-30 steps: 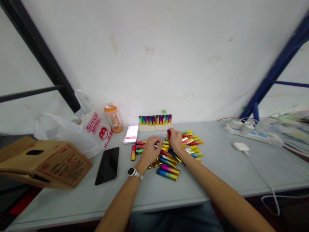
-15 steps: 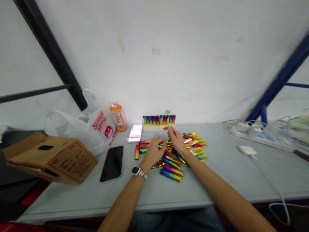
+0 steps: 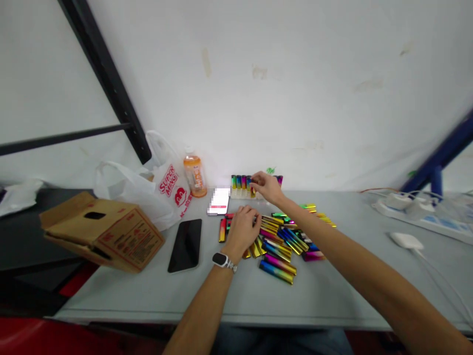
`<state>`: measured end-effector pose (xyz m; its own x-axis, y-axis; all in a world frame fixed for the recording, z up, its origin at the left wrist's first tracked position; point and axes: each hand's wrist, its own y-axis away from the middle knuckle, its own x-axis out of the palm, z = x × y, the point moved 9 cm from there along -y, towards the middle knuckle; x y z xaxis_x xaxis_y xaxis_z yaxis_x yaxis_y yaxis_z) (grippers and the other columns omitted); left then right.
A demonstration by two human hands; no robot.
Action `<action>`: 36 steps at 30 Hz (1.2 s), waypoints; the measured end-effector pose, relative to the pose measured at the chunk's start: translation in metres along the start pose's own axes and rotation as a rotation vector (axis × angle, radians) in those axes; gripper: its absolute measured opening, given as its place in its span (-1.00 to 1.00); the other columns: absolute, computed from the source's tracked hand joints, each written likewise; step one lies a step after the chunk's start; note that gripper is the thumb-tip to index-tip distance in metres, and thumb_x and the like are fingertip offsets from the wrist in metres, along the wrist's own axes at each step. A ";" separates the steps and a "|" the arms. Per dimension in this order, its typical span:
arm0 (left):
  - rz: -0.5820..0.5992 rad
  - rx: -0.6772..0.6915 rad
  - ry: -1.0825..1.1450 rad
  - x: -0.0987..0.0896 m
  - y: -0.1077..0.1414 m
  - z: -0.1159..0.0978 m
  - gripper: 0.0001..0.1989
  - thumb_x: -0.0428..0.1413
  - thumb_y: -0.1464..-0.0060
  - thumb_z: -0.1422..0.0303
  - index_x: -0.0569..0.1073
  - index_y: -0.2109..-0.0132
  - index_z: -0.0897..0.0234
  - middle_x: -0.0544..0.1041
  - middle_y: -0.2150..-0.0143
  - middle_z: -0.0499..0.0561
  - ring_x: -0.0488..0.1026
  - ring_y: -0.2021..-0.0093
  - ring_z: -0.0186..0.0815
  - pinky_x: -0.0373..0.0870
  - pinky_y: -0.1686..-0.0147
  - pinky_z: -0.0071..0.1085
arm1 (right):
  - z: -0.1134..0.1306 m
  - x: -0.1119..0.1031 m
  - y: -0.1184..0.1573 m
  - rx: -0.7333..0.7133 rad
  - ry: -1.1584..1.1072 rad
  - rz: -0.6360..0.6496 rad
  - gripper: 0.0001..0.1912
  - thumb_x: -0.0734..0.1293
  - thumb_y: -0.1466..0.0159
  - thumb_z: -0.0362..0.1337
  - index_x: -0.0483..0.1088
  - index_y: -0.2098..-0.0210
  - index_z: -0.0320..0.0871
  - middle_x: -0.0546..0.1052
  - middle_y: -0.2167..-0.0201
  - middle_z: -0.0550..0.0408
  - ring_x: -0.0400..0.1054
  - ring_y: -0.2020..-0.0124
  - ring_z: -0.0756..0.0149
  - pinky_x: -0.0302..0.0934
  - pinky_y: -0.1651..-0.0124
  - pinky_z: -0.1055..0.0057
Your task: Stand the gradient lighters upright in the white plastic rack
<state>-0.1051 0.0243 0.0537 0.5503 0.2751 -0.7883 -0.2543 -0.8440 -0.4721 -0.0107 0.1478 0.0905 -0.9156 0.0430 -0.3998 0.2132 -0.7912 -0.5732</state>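
Observation:
My right hand (image 3: 269,187) is at the white slotted holder (image 3: 240,195) by the wall, its fingers pinched on a shiny gold lighter (image 3: 253,192) in front of the row. Several rainbow-coloured lighters (image 3: 238,181) stand upright in that holder; my right hand covers part of them. Lower down, my left hand (image 3: 244,228) has its fingers curled at the left side of a loose pile of metallic lighters (image 3: 275,244). What those fingers hold, if anything, is hidden. A red and yellow lighter (image 3: 222,230) lies just left of it.
To the left are a black-screened phone (image 3: 185,245), an open cardboard box (image 3: 125,236), a white plastic bag (image 3: 162,197) and an orange drink bottle (image 3: 195,175). A lit phone (image 3: 219,201) lies behind. A power strip (image 3: 424,219) and white charger (image 3: 406,240) sit right.
My right hand has moved from the pile back to the row in the holder, with a lighter in its fingers. My left hand stays at the pile. The view has shifted slightly.

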 end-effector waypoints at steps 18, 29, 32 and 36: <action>0.042 -0.211 -0.274 -0.023 0.007 0.054 -0.77 -0.05 -0.17 0.55 0.44 0.10 0.27 0.47 0.07 0.23 0.32 -0.01 0.00 0.18 0.02 -0.07 | -0.011 0.056 -0.054 -0.109 0.406 0.230 -0.92 0.33 -0.16 -0.38 0.48 0.34 -0.19 0.49 0.51 0.13 0.27 0.46 0.36 0.07 0.33 0.46; 0.074 -0.180 -0.233 -0.019 0.002 0.063 -0.84 0.05 -0.13 0.47 0.50 0.20 0.21 0.54 0.13 0.15 0.34 0.03 -0.04 0.16 -0.03 -0.04 | 0.012 0.051 -0.034 -0.111 0.878 0.266 -0.65 0.17 -0.38 -0.13 0.53 0.10 -0.12 0.32 -0.01 -0.12 0.34 0.10 0.15 0.23 0.19 0.33; 0.095 -0.200 -0.216 -0.018 0.000 0.064 -0.85 0.07 -0.13 0.47 0.51 0.19 0.21 0.55 0.13 0.16 0.36 0.02 -0.02 0.17 -0.03 -0.04 | 0.013 0.053 -0.028 -0.083 0.934 0.316 -0.61 0.12 -0.40 -0.12 0.50 0.01 -0.08 0.29 0.01 -0.15 0.32 0.04 0.09 0.25 0.18 0.28; 0.111 -0.220 -0.207 -0.014 -0.004 0.069 -0.85 0.11 -0.10 0.46 0.53 0.18 0.21 0.57 0.14 0.15 0.40 0.02 -0.01 0.21 -0.02 -0.05 | 0.014 0.053 -0.017 -0.049 0.956 0.329 -0.55 0.13 -0.39 -0.12 0.33 -0.22 -0.05 0.28 -0.01 -0.19 0.32 0.01 0.02 0.26 0.16 0.24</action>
<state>-0.1666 0.0557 0.0390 0.3493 0.2443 -0.9046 -0.1133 -0.9473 -0.2996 -0.0676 0.1553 0.0887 -0.1568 0.3147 -0.9362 0.4392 -0.8268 -0.3515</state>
